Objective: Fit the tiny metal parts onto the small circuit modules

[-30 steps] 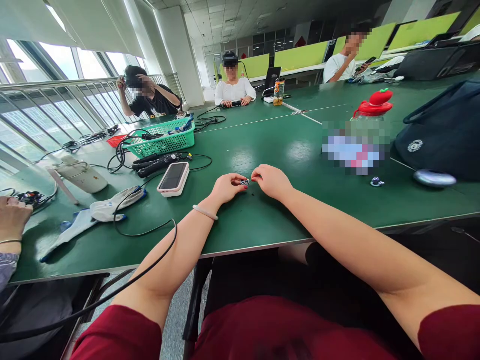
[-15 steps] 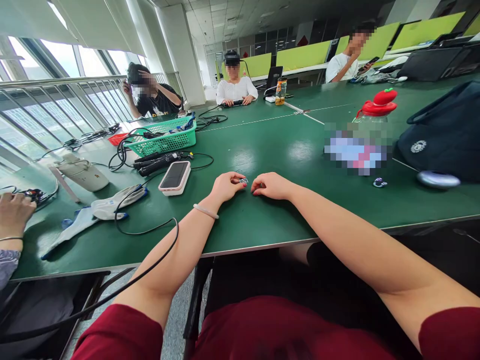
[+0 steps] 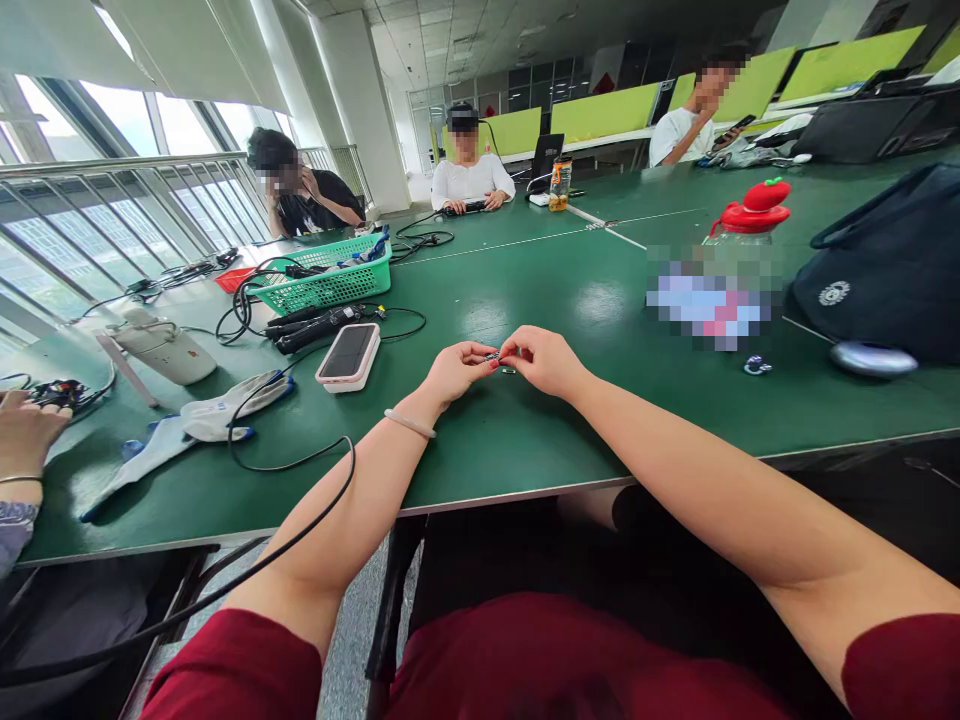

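Observation:
My left hand (image 3: 459,368) is closed in a pinch on a small black-and-white patterned piece (image 3: 492,357), too small to name. The fingertips of my right hand (image 3: 549,360) are pressed together and meet the left fingertips at this piece. Most of it is covered by the fingers. Just under the right fingertips lies a tiny pale and dark bit (image 3: 508,371), seemingly on the green table (image 3: 517,450). A white phone-like device (image 3: 349,357) lies left of my left hand.
A green basket (image 3: 322,290) of cables, black handles (image 3: 319,328) and white-blue gloves (image 3: 232,405) lie to the left. A cable (image 3: 330,510) crosses over my left forearm. Rightward are a red-lidded bottle (image 3: 750,222), a small patterned object (image 3: 757,365) and a dark bag (image 3: 885,270). Several people sit around.
My right hand has moved slightly up and left, from resting on the table to meeting the left fingertips at the small piece. My left hand stays nearly still.

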### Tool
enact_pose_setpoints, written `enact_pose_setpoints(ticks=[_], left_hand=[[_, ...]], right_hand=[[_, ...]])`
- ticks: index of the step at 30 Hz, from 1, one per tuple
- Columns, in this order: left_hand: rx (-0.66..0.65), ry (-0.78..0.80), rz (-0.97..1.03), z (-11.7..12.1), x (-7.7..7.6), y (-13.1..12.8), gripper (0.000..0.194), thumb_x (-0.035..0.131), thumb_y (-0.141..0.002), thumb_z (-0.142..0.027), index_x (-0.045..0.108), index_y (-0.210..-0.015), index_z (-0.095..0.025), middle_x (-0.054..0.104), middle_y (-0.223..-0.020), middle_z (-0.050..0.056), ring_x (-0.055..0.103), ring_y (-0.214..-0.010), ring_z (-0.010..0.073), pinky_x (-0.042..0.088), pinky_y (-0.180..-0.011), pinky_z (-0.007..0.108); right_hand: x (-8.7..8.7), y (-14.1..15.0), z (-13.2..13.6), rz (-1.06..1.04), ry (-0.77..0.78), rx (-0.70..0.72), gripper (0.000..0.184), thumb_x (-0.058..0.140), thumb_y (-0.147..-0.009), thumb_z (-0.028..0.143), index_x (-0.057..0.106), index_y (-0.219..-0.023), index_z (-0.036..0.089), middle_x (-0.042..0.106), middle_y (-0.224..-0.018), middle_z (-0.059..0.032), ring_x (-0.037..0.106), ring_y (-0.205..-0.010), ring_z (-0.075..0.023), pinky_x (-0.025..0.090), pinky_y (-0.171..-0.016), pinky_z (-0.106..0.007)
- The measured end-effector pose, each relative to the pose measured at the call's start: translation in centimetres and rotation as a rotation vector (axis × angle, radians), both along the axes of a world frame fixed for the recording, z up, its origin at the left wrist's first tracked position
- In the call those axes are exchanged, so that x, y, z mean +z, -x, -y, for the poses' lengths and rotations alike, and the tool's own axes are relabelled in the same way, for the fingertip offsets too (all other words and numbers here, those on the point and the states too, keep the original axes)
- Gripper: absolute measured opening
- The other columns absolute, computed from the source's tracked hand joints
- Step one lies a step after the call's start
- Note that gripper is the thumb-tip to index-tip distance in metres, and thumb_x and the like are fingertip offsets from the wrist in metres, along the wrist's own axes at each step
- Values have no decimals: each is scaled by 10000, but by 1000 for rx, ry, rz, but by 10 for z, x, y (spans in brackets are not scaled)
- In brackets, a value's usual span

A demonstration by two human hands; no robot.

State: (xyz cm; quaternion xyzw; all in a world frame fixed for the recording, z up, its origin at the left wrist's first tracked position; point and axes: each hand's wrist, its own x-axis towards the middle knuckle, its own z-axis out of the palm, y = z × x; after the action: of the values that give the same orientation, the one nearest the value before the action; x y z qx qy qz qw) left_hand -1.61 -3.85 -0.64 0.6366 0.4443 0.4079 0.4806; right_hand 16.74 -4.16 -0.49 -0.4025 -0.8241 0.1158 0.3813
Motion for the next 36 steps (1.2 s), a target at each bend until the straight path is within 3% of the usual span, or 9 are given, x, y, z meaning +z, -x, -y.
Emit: enact_pose_setpoints(ticks=[15,20,24,30,36], left_hand=[[-83,117,265,-2,-1,2,397,832,-550,-304,685,-873,-128,726,-850,50,648,-824,127,452,-888,304],[-17,107,158,-4,-2,3,387,803,-612,-333,678,-917,-130,730,-904,81,644,-818,140,477,-819,298],[26,97,82,-6,-2,4,367,758,-688,-319,671,-984,-121,729,-899,101,649,-849,155,471,-792,295],[20,77,35,-8,-6,5,348,716,-731,-264,670,-1045,-120,725,-831,85,660,-868,164,461,-785,289],[11,68,-13,-6,-7,5,387,740,-699,-262,666,-1048,-113,705,-682,51,666,-831,174,461,-802,301]], right_hand=[[2,0,5,-56,-100,-25,82,592,-829,222,646,-772,194,593,-792,-12,471,-616,-117,396,-639,-251],[1,-2,0,4,-42,-77,112,573,-847,223,684,-853,207,632,-847,-21,512,-660,-127,407,-663,-258],[-5,-6,-10,186,89,-180,186,596,-843,252,667,-1009,204,650,-897,-31,556,-757,-153,417,-711,-276],[-15,-6,-15,331,174,-161,78,639,-805,234,684,-756,193,636,-808,-36,565,-753,-164,404,-666,-276],[-8,-3,-10,304,139,-199,117,596,-832,216,673,-748,186,626,-810,-42,552,-764,-171,387,-664,-283]])
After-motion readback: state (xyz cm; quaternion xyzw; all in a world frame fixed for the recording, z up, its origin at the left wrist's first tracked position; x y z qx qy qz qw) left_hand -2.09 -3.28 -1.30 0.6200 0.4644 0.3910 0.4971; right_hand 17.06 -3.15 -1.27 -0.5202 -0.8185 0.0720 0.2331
